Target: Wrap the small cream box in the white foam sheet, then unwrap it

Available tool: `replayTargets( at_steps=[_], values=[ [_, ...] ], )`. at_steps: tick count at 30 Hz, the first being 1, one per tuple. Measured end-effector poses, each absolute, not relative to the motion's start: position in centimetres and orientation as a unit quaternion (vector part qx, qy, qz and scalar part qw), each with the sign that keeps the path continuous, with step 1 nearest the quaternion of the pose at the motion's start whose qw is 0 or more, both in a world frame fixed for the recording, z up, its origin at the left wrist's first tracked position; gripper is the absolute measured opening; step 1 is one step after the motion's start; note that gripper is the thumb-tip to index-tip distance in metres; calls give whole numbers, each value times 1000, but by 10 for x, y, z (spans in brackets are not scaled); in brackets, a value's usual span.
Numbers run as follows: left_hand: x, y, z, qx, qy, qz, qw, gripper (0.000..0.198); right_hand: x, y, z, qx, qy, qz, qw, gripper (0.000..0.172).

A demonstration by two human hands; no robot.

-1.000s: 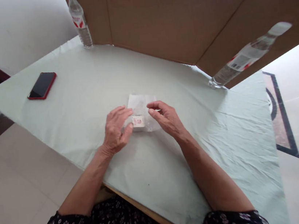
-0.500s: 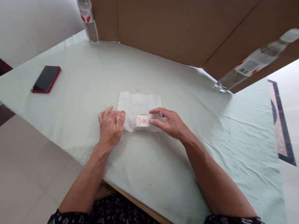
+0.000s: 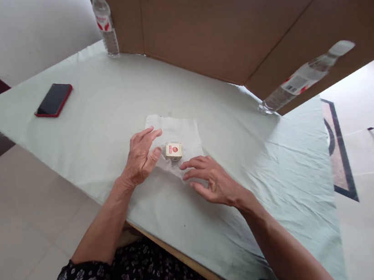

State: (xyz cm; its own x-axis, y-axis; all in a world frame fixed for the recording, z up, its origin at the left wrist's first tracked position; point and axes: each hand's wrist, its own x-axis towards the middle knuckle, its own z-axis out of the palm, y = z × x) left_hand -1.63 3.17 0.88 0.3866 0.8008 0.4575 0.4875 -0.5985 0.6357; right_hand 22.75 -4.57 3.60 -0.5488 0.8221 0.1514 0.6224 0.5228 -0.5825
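A small cream box (image 3: 173, 151) with red print sits on a crinkled, whitish see-through wrapping sheet (image 3: 186, 133), which looks like bubble wrap. The sheet lies spread on the cloth around and under the box. Close to the box's left side is my left hand (image 3: 143, 157), fingers apart, thumb tip near the box and over the sheet's edge. My right hand (image 3: 212, 178) hovers by the sheet's lower right edge with its fingers spread and curved. Neither hand holds anything.
A pale green cloth (image 3: 102, 123) covers the table. On its left lies a phone (image 3: 53, 100) in a red case. Water bottles stand at the back left (image 3: 105, 24) and at the right (image 3: 303, 79), against a brown cardboard panel (image 3: 192, 24).
The sheet's folded near part has been opened down toward me, and the box now shows uncovered. My right hand has let go of the sheet, moving nearer to me with fingers spread.
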Motion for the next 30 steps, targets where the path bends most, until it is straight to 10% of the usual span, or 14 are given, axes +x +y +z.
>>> replayTargets(
  at_steps=[12,22,30],
  values=[
    [-28,38,1,817,463,253,234,15,216,-72,30,-400,-848,311,152,14],
    [-19,36,-13,878,391,199,192,75,206,2,12,-540,-779,187,257,55],
    [-15,34,-18,882,415,132,180,79,259,-7,10,-606,-714,166,310,43]
  ],
)
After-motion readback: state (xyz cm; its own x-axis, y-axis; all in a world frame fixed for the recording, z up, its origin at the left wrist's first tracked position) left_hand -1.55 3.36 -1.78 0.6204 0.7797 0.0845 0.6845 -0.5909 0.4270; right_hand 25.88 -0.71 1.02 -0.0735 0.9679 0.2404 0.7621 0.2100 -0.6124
